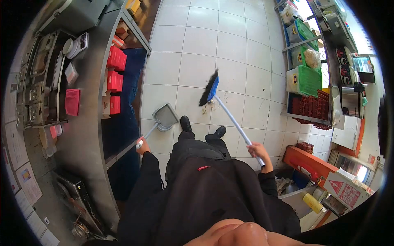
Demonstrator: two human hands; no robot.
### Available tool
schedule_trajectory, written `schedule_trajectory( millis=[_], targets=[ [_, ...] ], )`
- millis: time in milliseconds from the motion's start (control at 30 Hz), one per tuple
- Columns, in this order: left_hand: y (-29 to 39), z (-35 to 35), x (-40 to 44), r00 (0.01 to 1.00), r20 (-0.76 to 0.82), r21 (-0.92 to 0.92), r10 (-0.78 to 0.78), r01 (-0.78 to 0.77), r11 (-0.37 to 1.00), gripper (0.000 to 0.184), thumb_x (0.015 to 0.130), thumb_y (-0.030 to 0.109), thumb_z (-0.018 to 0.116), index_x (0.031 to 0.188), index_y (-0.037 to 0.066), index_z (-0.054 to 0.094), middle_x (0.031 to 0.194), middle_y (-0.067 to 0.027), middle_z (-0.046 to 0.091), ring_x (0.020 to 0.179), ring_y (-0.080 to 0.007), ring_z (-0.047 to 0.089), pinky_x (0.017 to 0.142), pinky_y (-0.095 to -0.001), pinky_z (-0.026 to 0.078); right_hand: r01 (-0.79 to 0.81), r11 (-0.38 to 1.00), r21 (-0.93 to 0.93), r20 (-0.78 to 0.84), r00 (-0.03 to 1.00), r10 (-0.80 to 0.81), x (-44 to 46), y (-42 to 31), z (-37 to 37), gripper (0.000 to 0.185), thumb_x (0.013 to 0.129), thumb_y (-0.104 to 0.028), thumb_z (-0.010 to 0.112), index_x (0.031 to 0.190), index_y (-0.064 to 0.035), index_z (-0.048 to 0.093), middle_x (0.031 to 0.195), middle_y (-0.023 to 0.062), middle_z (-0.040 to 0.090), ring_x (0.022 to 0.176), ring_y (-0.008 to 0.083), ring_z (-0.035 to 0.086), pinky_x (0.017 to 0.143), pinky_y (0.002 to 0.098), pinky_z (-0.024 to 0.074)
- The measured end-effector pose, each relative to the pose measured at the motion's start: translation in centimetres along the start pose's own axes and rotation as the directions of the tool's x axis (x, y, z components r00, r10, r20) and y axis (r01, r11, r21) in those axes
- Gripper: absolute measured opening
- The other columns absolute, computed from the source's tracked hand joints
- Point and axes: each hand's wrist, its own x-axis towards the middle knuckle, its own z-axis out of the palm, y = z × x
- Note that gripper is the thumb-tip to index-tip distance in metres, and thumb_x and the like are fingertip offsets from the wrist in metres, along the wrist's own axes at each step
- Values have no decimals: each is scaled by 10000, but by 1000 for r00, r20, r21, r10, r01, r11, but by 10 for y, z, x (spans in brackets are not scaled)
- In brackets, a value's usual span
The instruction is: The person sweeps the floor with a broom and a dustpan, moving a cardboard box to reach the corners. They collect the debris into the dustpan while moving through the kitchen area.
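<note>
My right hand point(257, 151) is wrapped round the pale handle of a broom point(232, 117), close to its upper end. The broom's blue head with black bristles point(209, 87) rests on the white tiled floor, ahead of my shoes. Small bits of debris point(205, 110) lie beside the bristles. My left hand point(142, 146) grips the handle of a grey long-handled dustpan point(166, 117). The pan is at floor level, left of my left shoe point(185, 123), apart from the broom head.
On the left runs a steel counter point(88, 102) with red boxes point(117, 58) on a shelf below. To the right, a shelf holds green-lidded bins point(308, 80) and stacked reddish-brown trays point(310, 108). An orange-edged unit point(301, 162) stands near my right arm. More dark specks point(263, 89) dot the tiles.
</note>
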Motion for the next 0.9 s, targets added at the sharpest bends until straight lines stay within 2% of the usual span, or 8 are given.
schedule_trajectory(
  millis=[200, 267, 333, 533, 600, 733, 800, 900],
  targets=[
    [18, 12, -27, 996, -2, -78, 90, -90, 993, 120, 708, 163, 570, 788, 105, 638, 782, -63, 623, 745, -195, 587, 671, -299, 461, 197, 851, -487, -262, 896, -358, 55, -62, -37, 179, 696, -141, 561, 782, 16, 553, 580, 92, 545, 429, 177, 518, 409, 297, 424],
    [26, 10, -44, 993, -14, -69, 117, -118, 991, 124, 709, 162, 571, 794, 99, 636, 783, -66, 623, 745, -196, 588, 669, -295, 463, 90, 360, -928, -177, 746, -642, 100, -66, -60, 179, 743, -146, 453, 814, -3, 535, 712, 158, 585, 624, 271, 585, 561, 381, 466],
    [47, 0, -69, 992, -47, -92, 120, -124, 988, 107, 693, 82, 556, 767, 57, 630, 776, -78, 619, 723, -195, 585, 666, -287, 456, -131, 386, -913, -332, 789, -518, 142, -77, -76, 216, 772, -159, 401, 890, -12, 505, 816, 187, 582, 777, 327, 568, 671, 426, 444],
    [36, -23, -143, 965, -139, -47, 222, -231, 972, 118, 731, 115, 569, 808, 42, 622, 780, -75, 619, 717, -179, 585, 648, -279, 462, -125, 577, -807, -483, 702, -524, 255, -57, -117, 203, 780, -139, 396, 888, -19, 519, 837, 180, 587, 757, 328, 578, 645, 398, 464],
    [40, -34, -172, 960, -169, -21, 225, -232, 973, 124, 743, 128, 569, 817, 42, 619, 783, -78, 618, 706, -181, 585, 637, -283, 467, 21, 242, -970, -123, 817, -563, 253, -40, -125, 185, 760, -128, 412, 787, -16, 556, 818, 188, 588, 727, 335, 583, 615, 383, 475],
    [57, -39, -214, 956, -261, 49, 130, -121, 991, 201, 733, 231, 596, 783, 38, 622, 739, -96, 616, 671, -206, 587, 607, -309, 462, 129, 101, -986, 17, 694, -720, 228, 34, -136, 173, 741, -123, 433, 730, -16, 568, 658, 138, 564, 612, 311, 577, 529, 374, 476],
    [55, -33, -227, 957, -278, 96, 85, -60, 994, 202, 721, 230, 603, 764, 34, 622, 721, -104, 615, 647, -214, 588, 589, -315, 462, 180, 196, -964, -35, 647, -762, 209, 84, -138, 158, 739, -122, 433, 738, -5, 540, 670, 121, 530, 579, 281, 571, 495, 365, 471],
    [41, -20, -230, 959, -276, 132, 63, -27, 991, 265, 702, 292, 619, 739, 30, 623, 694, -113, 611, 620, -232, 583, 566, -333, 451, 239, 153, -959, 101, 791, -604, 131, 120, -125, 145, 732, -108, 440, 792, 18, 476, 754, 177, 543, 660, 315, 568, 548, 393, 464]
  ],
)
